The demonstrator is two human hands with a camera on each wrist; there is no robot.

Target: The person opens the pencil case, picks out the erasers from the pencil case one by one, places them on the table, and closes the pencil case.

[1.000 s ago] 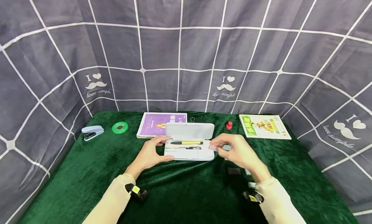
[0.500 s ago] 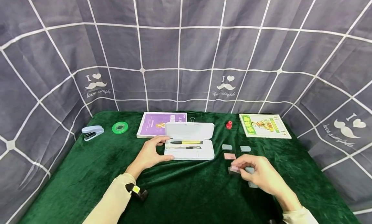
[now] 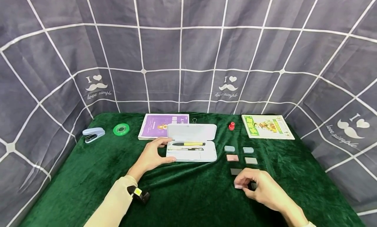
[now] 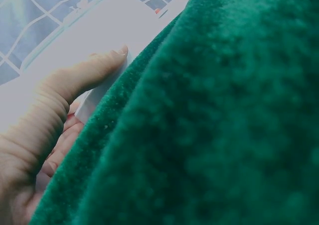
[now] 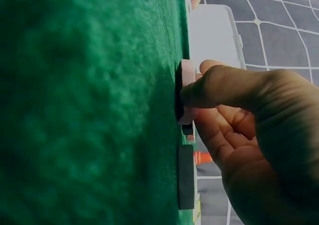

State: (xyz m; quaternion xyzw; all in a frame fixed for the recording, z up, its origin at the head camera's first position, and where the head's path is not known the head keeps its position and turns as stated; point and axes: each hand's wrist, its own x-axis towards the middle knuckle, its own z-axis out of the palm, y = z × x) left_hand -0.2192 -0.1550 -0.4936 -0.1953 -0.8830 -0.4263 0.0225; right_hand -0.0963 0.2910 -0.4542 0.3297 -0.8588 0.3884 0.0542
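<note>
Cloth (image 3: pixel 191 194): right hand (image 3: pixel 262 187) moved nearer

Left hand (image 3: pixel 151 156) flat and forward, right hand (image 3: pixel 262 187) low, fingers (image 5: pixel 219 88) pinched.

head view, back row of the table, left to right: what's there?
Stapler → green tape roll → purple booklet → open white pencil case → red stamp → green-covered book.
</note>
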